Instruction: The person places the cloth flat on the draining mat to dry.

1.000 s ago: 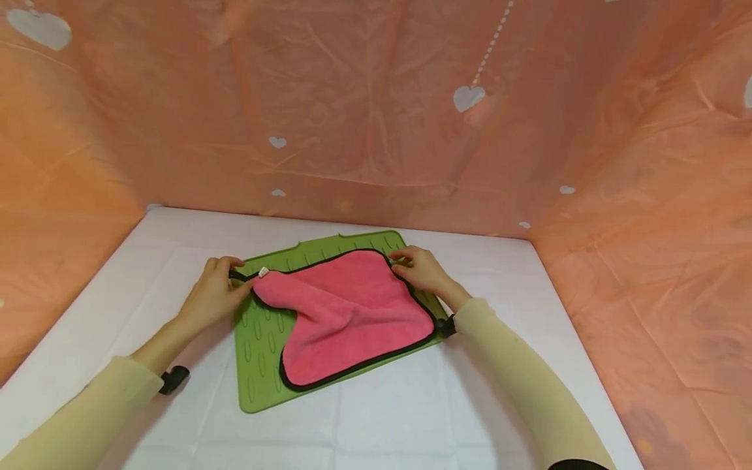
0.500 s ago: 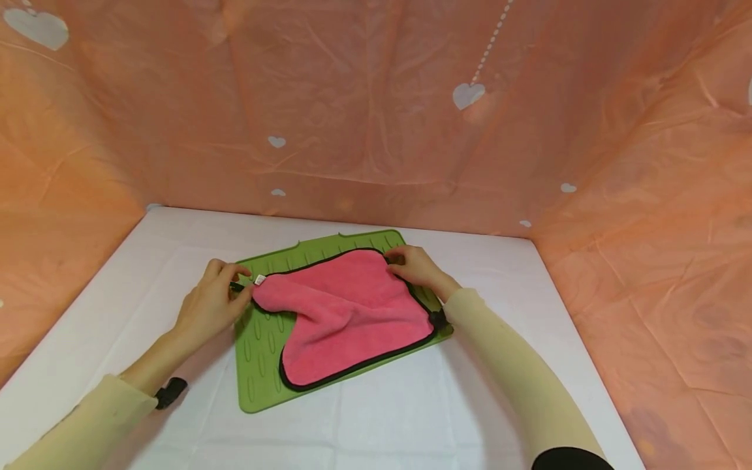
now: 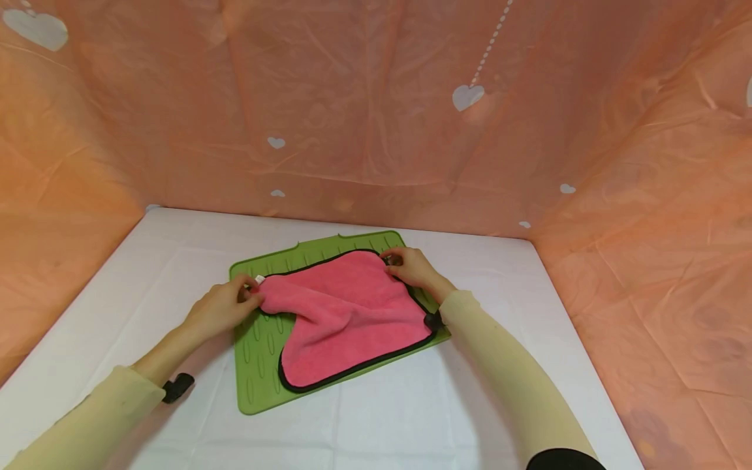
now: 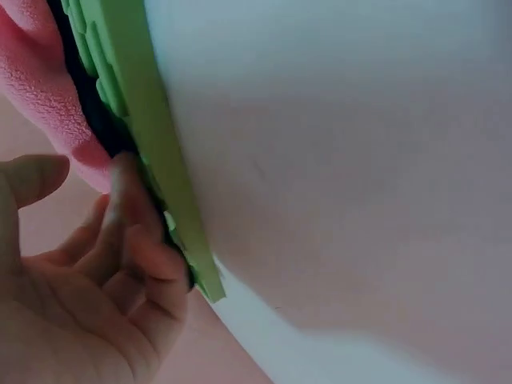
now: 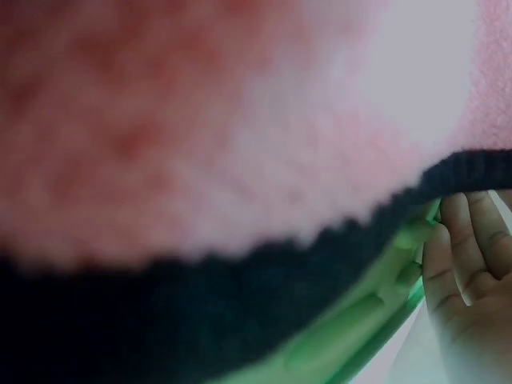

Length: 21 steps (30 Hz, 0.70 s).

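Observation:
A pink fleecy cloth point(image 3: 352, 307) with black edging lies on a green ribbed mat point(image 3: 252, 365), creased across its middle and folded in at the left. My left hand point(image 3: 223, 305) is at the cloth's left corner, beside a small white tag point(image 3: 260, 279). In the left wrist view the fingers point(image 4: 120, 184) touch the dark edging, while the thumb point(image 4: 40, 178) stands apart from them. My right hand point(image 3: 416, 267) is at the far right corner. Its fingers point(image 5: 460, 248) meet the edging in the right wrist view, where the thumb is hidden; a pinch cannot be made out.
The mat rests on a white-covered table point(image 3: 388, 424). An orange sheet point(image 3: 364, 117) with pale hearts stands behind the table and along both sides. A black wrist device point(image 3: 178, 388) hangs at the left cuff, and another point(image 3: 433, 321) at the right one.
My left hand has moved down and to the right, off a dark strip at the corner and onto the cloth. The right hand has shifted slightly left onto its corner.

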{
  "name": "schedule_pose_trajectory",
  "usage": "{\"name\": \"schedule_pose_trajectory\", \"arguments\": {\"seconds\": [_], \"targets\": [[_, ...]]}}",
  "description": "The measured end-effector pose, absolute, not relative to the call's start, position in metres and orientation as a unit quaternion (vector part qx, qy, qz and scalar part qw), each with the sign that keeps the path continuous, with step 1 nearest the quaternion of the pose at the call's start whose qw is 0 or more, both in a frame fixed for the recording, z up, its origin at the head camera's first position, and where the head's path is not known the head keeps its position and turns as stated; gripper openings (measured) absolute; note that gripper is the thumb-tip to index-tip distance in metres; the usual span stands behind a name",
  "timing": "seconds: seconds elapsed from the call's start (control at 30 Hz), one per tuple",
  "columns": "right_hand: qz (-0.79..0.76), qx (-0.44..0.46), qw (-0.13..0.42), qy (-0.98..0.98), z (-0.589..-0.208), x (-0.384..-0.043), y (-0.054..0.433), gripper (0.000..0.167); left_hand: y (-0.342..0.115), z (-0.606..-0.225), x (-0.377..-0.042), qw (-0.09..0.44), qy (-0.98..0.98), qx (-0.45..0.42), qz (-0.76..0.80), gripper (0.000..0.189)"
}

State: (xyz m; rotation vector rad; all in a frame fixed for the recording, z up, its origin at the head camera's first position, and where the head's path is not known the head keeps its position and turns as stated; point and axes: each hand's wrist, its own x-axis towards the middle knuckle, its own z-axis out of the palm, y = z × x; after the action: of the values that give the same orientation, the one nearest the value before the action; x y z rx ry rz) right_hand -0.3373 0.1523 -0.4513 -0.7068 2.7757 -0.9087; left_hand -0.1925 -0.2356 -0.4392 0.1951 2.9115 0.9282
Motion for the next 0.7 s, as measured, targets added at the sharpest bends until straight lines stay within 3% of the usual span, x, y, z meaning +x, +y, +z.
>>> {"name": "schedule_pose_trajectory", "arguments": {"seconds": [0.2,0.7], "targets": [[-0.298,-0.238,0.065,0.922,-0.4525,-0.3370,0.1517,0.032,-0.2334,-0.4381,-0.1935,0.074,0.953,0.039,0.292,0.043],[-0.292,-0.230,0.071,0.926,-0.4541,-0.3362,0.1516,0.031,-0.2284,-0.4423,-0.1971,0.026,0.966,0.013,0.256,0.048]]}}
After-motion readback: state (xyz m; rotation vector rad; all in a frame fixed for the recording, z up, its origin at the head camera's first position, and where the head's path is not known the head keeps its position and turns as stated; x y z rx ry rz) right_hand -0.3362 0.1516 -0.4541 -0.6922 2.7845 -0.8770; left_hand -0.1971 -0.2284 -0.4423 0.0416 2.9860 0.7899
